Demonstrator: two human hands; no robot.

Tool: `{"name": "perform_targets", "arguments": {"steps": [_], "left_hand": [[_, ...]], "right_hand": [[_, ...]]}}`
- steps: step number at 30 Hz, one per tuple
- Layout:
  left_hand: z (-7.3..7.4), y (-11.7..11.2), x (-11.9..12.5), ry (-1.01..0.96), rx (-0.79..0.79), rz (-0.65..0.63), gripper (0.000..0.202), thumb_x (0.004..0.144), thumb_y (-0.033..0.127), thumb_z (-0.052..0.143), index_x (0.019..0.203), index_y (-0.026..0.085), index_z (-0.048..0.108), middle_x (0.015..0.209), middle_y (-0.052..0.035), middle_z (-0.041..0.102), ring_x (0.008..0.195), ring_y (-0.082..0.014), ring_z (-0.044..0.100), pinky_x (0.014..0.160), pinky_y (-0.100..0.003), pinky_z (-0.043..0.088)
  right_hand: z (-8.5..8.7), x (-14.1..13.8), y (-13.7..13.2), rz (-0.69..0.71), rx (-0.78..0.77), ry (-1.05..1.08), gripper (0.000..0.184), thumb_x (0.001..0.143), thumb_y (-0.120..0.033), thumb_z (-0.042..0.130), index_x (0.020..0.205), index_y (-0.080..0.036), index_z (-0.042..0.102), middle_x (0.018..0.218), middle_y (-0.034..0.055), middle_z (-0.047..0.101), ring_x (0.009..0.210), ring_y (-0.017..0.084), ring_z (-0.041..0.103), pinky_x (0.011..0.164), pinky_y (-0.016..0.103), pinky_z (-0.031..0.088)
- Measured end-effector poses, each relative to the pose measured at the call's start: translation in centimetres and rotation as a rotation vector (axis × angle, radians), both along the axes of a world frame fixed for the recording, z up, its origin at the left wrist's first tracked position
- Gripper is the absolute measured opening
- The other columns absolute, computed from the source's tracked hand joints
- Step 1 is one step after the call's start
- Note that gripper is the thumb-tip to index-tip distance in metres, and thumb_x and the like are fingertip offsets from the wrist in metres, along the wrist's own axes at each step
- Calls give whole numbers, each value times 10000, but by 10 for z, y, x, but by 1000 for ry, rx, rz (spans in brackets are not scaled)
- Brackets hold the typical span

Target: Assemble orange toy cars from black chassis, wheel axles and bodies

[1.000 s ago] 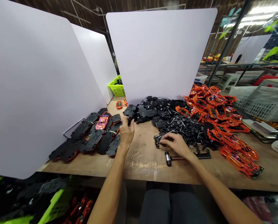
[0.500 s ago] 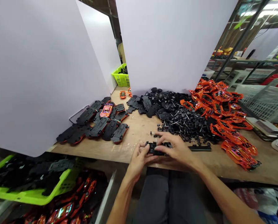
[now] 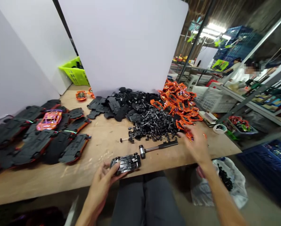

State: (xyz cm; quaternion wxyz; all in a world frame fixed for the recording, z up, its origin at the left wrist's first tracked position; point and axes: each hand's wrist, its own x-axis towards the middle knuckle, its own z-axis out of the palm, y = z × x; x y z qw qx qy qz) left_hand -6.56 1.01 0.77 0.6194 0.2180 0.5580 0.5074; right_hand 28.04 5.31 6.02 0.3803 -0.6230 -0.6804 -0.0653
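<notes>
My left hand (image 3: 105,175) is closed on a black toy car chassis (image 3: 126,164) with wheels on it, over the table's front edge. The thumb lies on the chassis. At the right, my right hand (image 3: 197,142) is stretched over the near end of a heap of orange toy car shells (image 3: 178,97). Its fingers look apart, with some blur, and nothing shows in them. Between the hands lies a hammer (image 3: 158,147) with a metal head and a black handle. Behind the hammer is a pile of wheels and axles (image 3: 152,122).
Black chassis parts (image 3: 114,105) are heaped against a white panel (image 3: 126,44). Cars lying underside up (image 3: 35,146) cover the left of the table (image 3: 102,138), one orange car (image 3: 49,120) on top. A green basket (image 3: 75,73) stands behind; a white bag (image 3: 234,185) sits below right.
My right hand has left the chassis and moved right to the orange shells. The chassis stays in my left hand. The view has turned right, and the whole hammer now shows.
</notes>
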Motion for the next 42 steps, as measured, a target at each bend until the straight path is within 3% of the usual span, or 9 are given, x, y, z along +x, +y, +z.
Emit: {"name": "perform_targets", "arguments": {"steps": [3, 7, 12, 16, 22, 29, 32, 37, 42], "left_hand": [[3, 3, -2, 22, 13, -6, 480, 569, 365, 951, 855, 178, 613, 895, -53, 747, 861, -234, 758, 791, -359, 685], [8, 3, 1, 20, 9, -1, 466, 577, 344, 949, 857, 174, 618, 911, -67, 762, 851, -243, 774, 758, -345, 690], [12, -3, 6, -5, -19, 13, 469, 569, 299, 953, 844, 186, 590, 849, -28, 734, 866, -238, 768, 788, -376, 695], [8, -7, 10, 5, -5, -20, 521, 552, 357, 975, 872, 187, 600, 841, -3, 714, 841, -203, 737, 771, -374, 696], [7, -9, 6, 4, 27, -70, 542, 577, 371, 976, 879, 211, 556, 755, 30, 695, 830, -208, 737, 781, -394, 693], [11, -10, -3, -4, 4, -33, 563, 530, 346, 970, 867, 209, 541, 874, -11, 757, 863, -232, 759, 750, -378, 692], [8, -12, -3, -7, 6, -22, 568, 543, 385, 967, 865, 212, 533, 843, -4, 751, 853, -223, 760, 772, -375, 688], [4, -11, -5, 24, 8, -43, 621, 524, 455, 981, 859, 213, 517, 730, 54, 688, 735, -180, 727, 753, -389, 692], [-1, -10, -6, 68, 27, -34, 632, 536, 504, 977, 848, 208, 514, 760, 44, 690, 761, -171, 719, 736, -371, 686]], "right_hand": [[6, 76, 25, -94, -163, -166, 478, 942, -481, 677, 1281, -144, 681, 1247, 225, 717, 1220, 417, 625, 1046, 591, 472], [10, 110, 49, -34, -282, -80, 428, 944, -376, 664, 1327, -185, 663, 1082, 155, 776, 1016, 343, 726, 933, 499, 554], [18, 93, 21, 47, -189, 756, 681, 713, -479, 893, 1294, -239, 632, 1092, 68, 756, 927, 247, 740, 848, 412, 628], [-25, 44, -36, 6, -342, 1118, 765, 700, -492, 917, 1342, -268, 564, 1131, 59, 750, 930, 241, 753, 830, 406, 652], [-87, 20, -72, -274, -296, 748, 869, 770, -693, 779, 1399, -150, 525, 885, 54, 694, 821, 247, 689, 851, 437, 602], [-57, 7, -56, -373, -385, 154, 618, 1028, -648, 412, 1411, -213, 626, 1149, 198, 638, 997, 359, 698, 883, 554, 556], [-54, 1, -54, -379, -457, -4, 568, 999, -636, 499, 1365, -241, 678, 1161, 204, 613, 1015, 384, 698, 838, 546, 571], [-56, 35, -60, 2, -491, -67, 495, 1016, -489, 526, 1439, -236, 570, 1367, 152, 636, 1283, 322, 621, 1107, 495, 474], [-52, 53, -61, -275, -601, -205, 698, 852, -643, 703, 1293, -108, 634, 1204, 279, 692, 1146, 464, 666, 937, 569, 536]]}}
